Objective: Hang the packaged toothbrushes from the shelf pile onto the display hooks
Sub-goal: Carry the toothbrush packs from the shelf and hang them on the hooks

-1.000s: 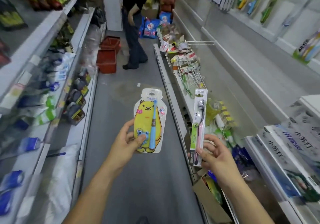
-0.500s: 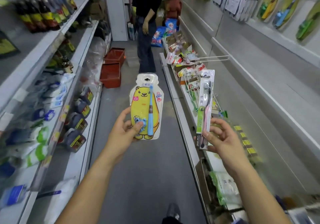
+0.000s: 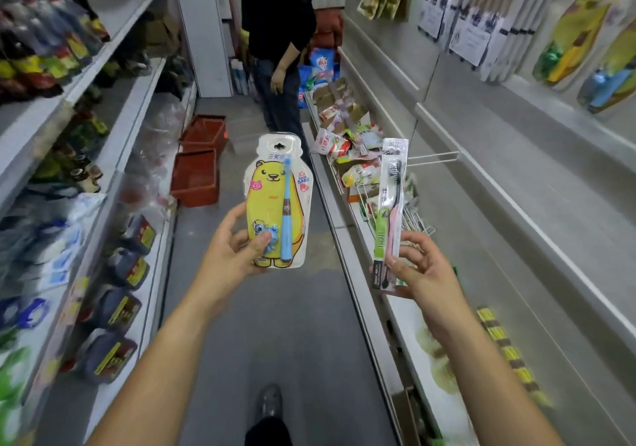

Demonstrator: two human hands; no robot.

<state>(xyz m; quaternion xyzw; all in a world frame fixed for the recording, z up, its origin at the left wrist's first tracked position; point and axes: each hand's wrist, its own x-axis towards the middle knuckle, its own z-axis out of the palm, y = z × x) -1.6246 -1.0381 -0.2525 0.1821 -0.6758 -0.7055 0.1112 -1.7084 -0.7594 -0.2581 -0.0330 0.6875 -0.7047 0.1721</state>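
Observation:
My left hand [image 3: 234, 249] grips the lower edge of a children's toothbrush pack [image 3: 277, 201], a yellow bear card with a blue brush, held upright over the aisle. My right hand [image 3: 418, 266] pinches the bottom of a slim pack [image 3: 392, 204] with a pink and a black toothbrush and a green label, also upright. An empty white wire display hook [image 3: 433, 158] juts from the right wall panel just behind that slim pack. Packaged goods hang on the wall [image 3: 481, 22] at upper right. A pile of packs [image 3: 347, 142] lies on the low right shelf.
A person in dark clothes [image 3: 278, 49] stands ahead in the aisle. Two red baskets [image 3: 198, 166] sit on the floor at the left. Stocked shelves [image 3: 103, 204] line the left side. Loose wire hooks [image 3: 413, 218] lie on the right shelf. My shoe [image 3: 270, 404] shows below.
The view has tilted upward and moved forward along the aisle. Both hands have risen with their packs, and the right pack now sits just in front of the empty hook.

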